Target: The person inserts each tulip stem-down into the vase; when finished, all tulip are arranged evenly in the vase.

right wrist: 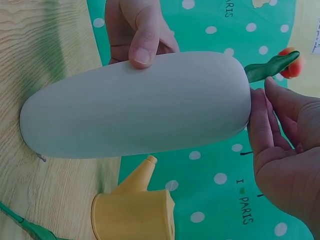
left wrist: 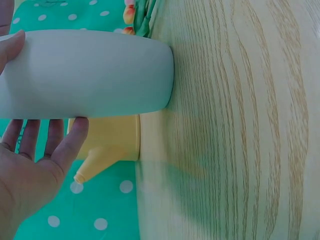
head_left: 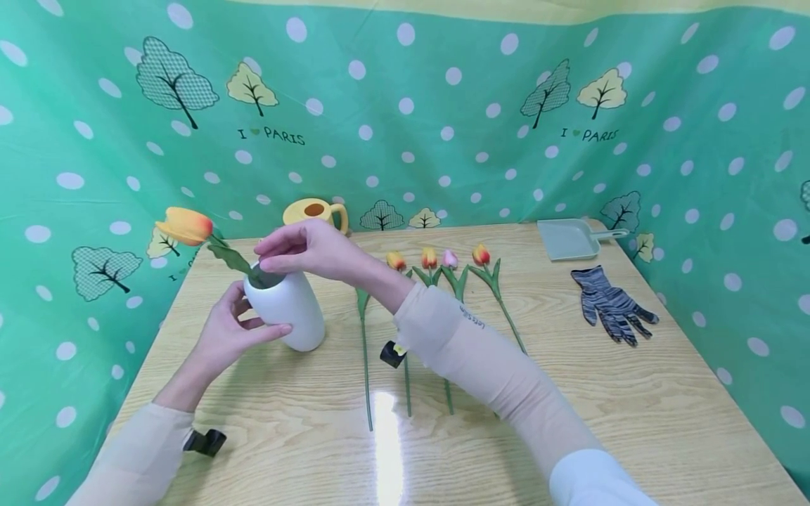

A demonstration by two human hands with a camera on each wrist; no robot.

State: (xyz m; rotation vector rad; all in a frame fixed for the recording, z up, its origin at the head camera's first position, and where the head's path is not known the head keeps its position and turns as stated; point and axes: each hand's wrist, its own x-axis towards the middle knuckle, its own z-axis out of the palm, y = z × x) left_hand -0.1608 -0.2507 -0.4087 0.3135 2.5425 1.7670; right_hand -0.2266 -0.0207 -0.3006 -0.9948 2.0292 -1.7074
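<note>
A white vase (head_left: 287, 309) is tipped slightly, its base on or close to the table. My left hand (head_left: 230, 334) holds its side, the thumb on the near face and the fingers behind. An orange-yellow artificial tulip (head_left: 185, 225) stands in the vase, leaning out to the left, with a green leaf (right wrist: 272, 68) near the rim. My right hand (head_left: 319, 249) is over the mouth. In the right wrist view its fingers (right wrist: 260, 122) touch or nearly touch the rim and the thumb is beside the leaf; I see no stem pinched between them.
Several more tulips (head_left: 429, 257), yellow-orange, pink and red, lie on the wooden table (head_left: 633, 414) right of the vase. A yellow watering can (head_left: 342, 216) stands behind it. At the back right are a pale dustpan (head_left: 566, 239) and a dark striped glove (head_left: 610, 303). Green dotted cloth hangs around the table.
</note>
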